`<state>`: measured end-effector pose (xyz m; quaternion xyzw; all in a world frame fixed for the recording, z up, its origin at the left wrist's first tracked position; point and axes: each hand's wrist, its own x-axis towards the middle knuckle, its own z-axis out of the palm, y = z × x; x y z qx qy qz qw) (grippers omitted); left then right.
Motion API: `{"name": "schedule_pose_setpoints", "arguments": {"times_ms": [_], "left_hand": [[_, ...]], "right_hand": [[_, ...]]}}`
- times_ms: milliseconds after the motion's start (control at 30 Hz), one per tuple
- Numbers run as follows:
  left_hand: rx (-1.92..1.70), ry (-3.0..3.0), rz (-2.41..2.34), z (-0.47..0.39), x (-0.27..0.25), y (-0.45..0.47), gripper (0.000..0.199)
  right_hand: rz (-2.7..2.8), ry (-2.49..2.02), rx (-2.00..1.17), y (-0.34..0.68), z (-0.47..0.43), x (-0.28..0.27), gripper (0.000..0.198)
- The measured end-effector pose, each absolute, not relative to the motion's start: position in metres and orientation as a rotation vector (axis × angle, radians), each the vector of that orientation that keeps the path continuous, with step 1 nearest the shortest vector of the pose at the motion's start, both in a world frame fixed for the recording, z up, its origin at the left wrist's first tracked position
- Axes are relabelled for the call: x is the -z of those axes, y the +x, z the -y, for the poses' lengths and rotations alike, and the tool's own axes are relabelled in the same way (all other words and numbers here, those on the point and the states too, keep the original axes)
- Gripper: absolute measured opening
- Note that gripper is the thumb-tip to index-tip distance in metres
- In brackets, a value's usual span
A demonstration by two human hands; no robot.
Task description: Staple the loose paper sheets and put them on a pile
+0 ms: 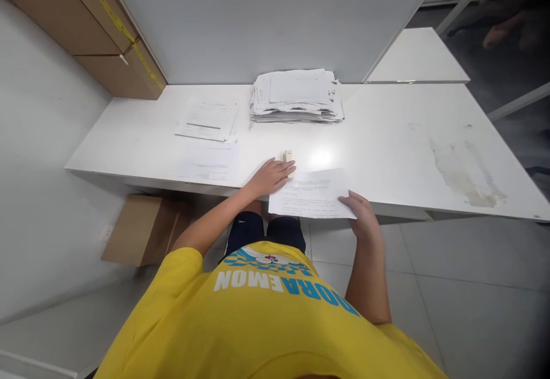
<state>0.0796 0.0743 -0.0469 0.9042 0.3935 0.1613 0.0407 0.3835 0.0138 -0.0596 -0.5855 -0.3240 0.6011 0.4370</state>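
Note:
My left hand [273, 176] lies across a small cream-coloured stapler [288, 155] near the table's front edge, its fingers closed over it. Only the stapler's far end and a bit of its near end show. The upper left corner of a printed sheet of paper [311, 194] lies at the near end of the stapler, beside my fingers. I cannot tell whether the corner is inside the jaws. With thumb and fingers, my right hand [361, 214] pinches the right edge of this sheet, which hangs partly over the table's front edge.
A thick paper stack [296, 95] stands by the grey partition [266, 24]. Left are a thinner pile of papers [206, 120] and a single sheet [209, 161]. Cardboard boxes [137, 72] sit in the far left corner; another box [133, 230] is below the white table [387, 138].

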Motion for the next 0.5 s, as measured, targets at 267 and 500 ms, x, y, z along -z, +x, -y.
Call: {"name": "schedule_pose_setpoints", "arguments": {"times_ms": [267, 500], "left_hand": [[-0.537, 2.826, -1.175, -0.074, 0.05, 0.078, 0.048], [-0.463, 2.818, -1.285, -0.067, 0.048, 0.08, 0.058]], "right_hand": [[0.838, -1.511, -1.44, 0.383, -0.015, 0.038, 0.039], [0.713, -1.348, -1.145, 0.419, -0.014, 0.017, 0.033]]}}
